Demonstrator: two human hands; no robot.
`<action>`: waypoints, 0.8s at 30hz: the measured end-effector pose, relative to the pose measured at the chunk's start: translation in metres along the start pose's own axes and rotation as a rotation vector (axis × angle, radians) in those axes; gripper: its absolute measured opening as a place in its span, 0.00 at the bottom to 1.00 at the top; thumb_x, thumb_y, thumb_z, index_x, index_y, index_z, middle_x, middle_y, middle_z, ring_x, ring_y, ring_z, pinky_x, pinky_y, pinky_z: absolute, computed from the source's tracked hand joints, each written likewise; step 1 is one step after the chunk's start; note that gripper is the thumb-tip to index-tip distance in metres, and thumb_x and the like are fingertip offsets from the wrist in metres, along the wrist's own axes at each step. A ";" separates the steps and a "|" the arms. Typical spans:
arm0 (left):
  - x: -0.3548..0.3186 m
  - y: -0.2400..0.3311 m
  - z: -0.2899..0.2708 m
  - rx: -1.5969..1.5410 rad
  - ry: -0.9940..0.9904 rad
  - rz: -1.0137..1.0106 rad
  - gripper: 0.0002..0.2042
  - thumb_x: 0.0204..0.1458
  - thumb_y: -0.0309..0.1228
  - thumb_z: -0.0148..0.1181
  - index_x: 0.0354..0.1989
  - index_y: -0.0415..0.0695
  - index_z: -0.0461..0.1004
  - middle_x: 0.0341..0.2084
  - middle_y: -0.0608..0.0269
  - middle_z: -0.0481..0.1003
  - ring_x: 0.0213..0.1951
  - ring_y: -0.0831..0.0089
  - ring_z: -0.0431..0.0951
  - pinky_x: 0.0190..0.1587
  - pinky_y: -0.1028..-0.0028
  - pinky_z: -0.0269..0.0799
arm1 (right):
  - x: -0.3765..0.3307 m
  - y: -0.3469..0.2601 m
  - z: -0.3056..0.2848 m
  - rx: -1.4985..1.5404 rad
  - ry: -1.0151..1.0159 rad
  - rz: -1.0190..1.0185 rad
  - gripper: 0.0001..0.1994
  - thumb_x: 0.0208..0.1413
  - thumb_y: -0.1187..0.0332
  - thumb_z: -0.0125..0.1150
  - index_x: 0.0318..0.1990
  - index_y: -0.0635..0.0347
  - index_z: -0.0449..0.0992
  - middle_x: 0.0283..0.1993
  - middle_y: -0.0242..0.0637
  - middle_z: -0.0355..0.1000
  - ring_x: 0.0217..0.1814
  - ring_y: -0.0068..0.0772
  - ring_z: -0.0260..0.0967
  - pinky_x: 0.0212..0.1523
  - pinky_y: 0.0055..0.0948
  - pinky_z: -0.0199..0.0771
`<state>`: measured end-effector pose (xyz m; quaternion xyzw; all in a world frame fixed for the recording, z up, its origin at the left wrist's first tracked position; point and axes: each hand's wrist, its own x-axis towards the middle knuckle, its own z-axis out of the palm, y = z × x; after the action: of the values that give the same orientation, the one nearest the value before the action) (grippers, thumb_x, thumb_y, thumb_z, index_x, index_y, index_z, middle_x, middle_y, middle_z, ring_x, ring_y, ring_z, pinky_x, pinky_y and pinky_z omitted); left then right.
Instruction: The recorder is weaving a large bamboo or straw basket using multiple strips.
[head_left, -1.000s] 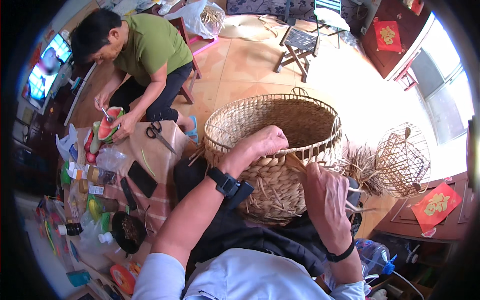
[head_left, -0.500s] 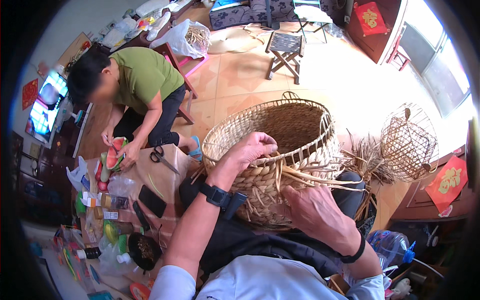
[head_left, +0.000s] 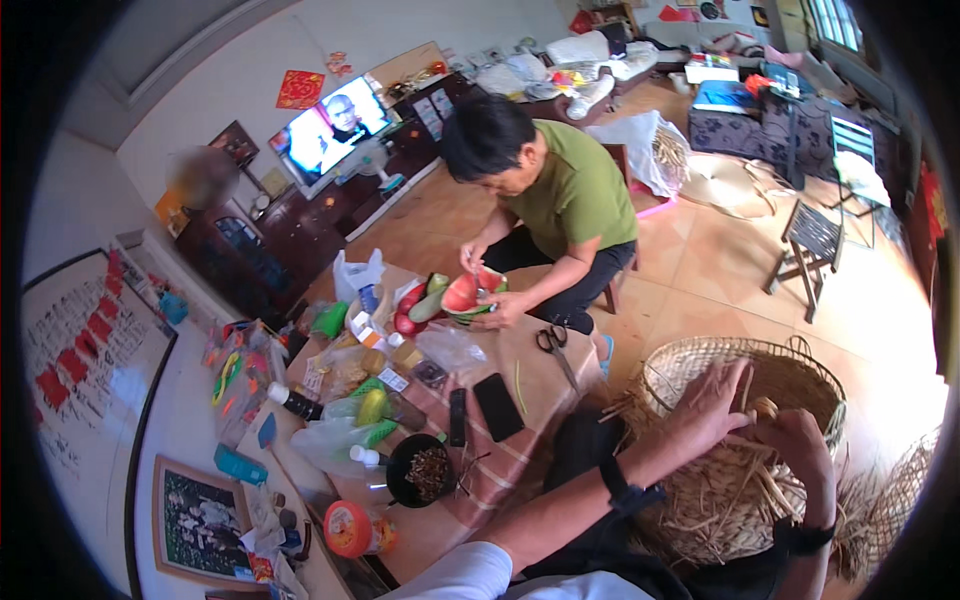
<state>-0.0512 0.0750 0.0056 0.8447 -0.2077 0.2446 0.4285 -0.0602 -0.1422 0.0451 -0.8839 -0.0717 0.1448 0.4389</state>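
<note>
In the head view, the basket [head_left: 690, 510] stands at lower right, against the person's dark-clad legs. Its near rim is partly hidden behind both hands, and its base is hard to make out. A second, openwork basket [head_left: 908, 495] is cut off by the dark edge of the picture. The right forearm runs out of the lower edge.

The left hand [head_left: 708, 405] is partly open, lying over the near rim with its fingers extended toward the basket's mouth; whether its fingertips grip anything cannot be told. The right hand [head_left: 800, 442] is curled nearly closed at the rim beside it, a tan strand [head_left: 764, 408] showing at its fingers; its fingertips are hidden, so how firmly it holds is unclear. Loose ends [head_left: 766, 488] hang below, blurred together. Scissors [head_left: 556, 352] lie on the table [head_left: 500, 465] to the left.
</note>
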 end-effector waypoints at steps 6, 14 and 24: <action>-0.015 0.019 -0.024 -0.051 -0.532 -0.294 0.17 0.52 0.34 0.72 0.41 0.36 0.73 0.31 0.44 0.80 0.38 0.46 0.83 0.43 0.54 0.75 | 0.027 0.022 0.001 -0.174 0.058 -0.058 0.12 0.56 0.67 0.68 0.29 0.70 0.79 0.18 0.39 0.65 0.23 0.22 0.65 0.26 0.34 0.64; -0.012 0.011 -0.003 -0.211 -0.542 -0.278 0.15 0.52 0.37 0.71 0.39 0.39 0.77 0.30 0.47 0.81 0.37 0.49 0.83 0.42 0.55 0.76 | 0.091 0.142 -0.037 0.008 0.260 -0.056 0.14 0.63 0.68 0.61 0.52 0.64 0.77 0.42 0.50 0.77 0.32 0.48 0.78 0.34 0.40 0.77; -0.012 0.017 -0.003 -0.125 -0.505 -0.263 0.14 0.49 0.35 0.73 0.38 0.40 0.78 0.30 0.49 0.81 0.36 0.48 0.83 0.41 0.53 0.76 | 0.088 0.084 -0.069 -0.205 0.460 -0.291 0.19 0.74 0.62 0.45 0.60 0.70 0.71 0.55 0.53 0.74 0.42 0.40 0.69 0.43 0.41 0.71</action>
<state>-0.0715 0.0697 0.0104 0.8705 -0.2112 -0.0441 0.4425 0.0456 -0.2228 0.0009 -0.9137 -0.1106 -0.1318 0.3683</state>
